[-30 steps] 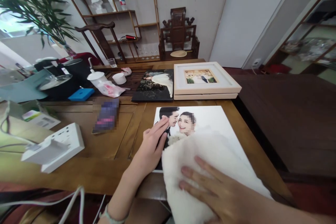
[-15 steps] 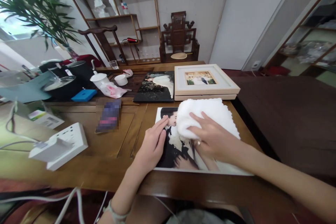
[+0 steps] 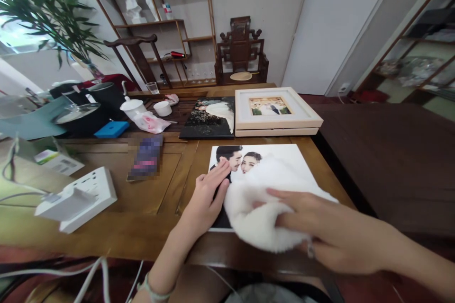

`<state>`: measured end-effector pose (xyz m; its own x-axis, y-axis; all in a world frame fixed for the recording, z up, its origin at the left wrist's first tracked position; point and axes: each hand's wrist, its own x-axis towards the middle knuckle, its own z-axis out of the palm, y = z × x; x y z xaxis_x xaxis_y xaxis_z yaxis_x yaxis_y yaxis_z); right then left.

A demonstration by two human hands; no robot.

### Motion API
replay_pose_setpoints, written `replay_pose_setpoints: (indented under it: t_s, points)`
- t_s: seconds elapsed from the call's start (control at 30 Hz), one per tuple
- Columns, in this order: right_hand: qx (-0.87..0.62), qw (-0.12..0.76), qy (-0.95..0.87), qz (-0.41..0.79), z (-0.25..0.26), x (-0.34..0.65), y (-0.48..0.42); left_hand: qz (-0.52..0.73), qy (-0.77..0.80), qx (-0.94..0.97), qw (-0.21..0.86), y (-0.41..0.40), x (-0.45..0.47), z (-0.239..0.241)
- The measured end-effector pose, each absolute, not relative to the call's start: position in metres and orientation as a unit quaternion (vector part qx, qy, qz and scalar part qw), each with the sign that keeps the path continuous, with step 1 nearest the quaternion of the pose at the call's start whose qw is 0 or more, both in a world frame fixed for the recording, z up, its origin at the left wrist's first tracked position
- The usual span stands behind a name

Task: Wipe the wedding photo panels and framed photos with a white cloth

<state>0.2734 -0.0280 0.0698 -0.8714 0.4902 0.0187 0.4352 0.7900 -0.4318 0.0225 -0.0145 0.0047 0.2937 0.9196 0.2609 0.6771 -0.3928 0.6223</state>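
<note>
A large photo print of a couple lies face up near the table's front edge. My left hand rests flat on its left side, fingers stretched out. In my right hand is a fluffy white cloth, bunched under the fingers. The cloth covers the lower and middle part of the photo and hangs over its near edge. Beyond the photo stand stacked pale wooden frames with a small picture in the top one. Beside them lies a dark photo panel showing a white gown.
On the wooden table at left are a white power strip, an open box, a pixelated packet and a blue box. Further back stand a black pot and white cups. A brown surface adjoins at right.
My right hand has drawn the cloth down toward me, from the photo's upper part to its near edge, uncovering the second face. My left hand stays in place.
</note>
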Motion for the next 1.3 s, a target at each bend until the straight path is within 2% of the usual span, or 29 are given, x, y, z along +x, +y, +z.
replay_pose_setpoints:
  t_s: [0.17,0.3,0.53,0.77,0.93,1.07,1.17,1.3]
  points:
    - [-0.364,0.127,-0.909,0.16,0.06,0.28,0.011,0.275,0.518,0.792,0.171,-0.013,0.022,0.003]
    - [-0.319,0.173,-0.912,0.192,0.062,0.245,0.041,0.287,0.507,0.797,0.16,-0.012,0.024,0.002]
    - [-0.303,0.167,-0.918,0.192,0.061,0.195,0.059,0.295,0.499,0.799,0.163,-0.012,0.024,0.006]
    - [-0.375,0.157,-0.898,0.167,0.056,0.266,0.038,0.305,0.498,0.796,0.161,-0.011,0.021,-0.001]
    - [-0.425,0.165,-0.886,0.082,0.042,0.315,0.041,0.296,0.508,0.793,0.16,-0.012,0.022,0.002]
    - [-0.408,0.169,-0.896,0.047,0.032,0.311,0.041,0.288,0.515,0.792,0.155,-0.013,0.022,0.005]
    - [-0.337,0.183,-0.923,0.018,0.029,0.298,0.022,0.292,0.513,0.792,0.155,-0.013,0.022,0.005]
    - [-0.256,0.159,-0.952,0.051,0.042,0.284,-0.027,0.291,0.511,0.794,0.154,-0.011,0.022,0.003]
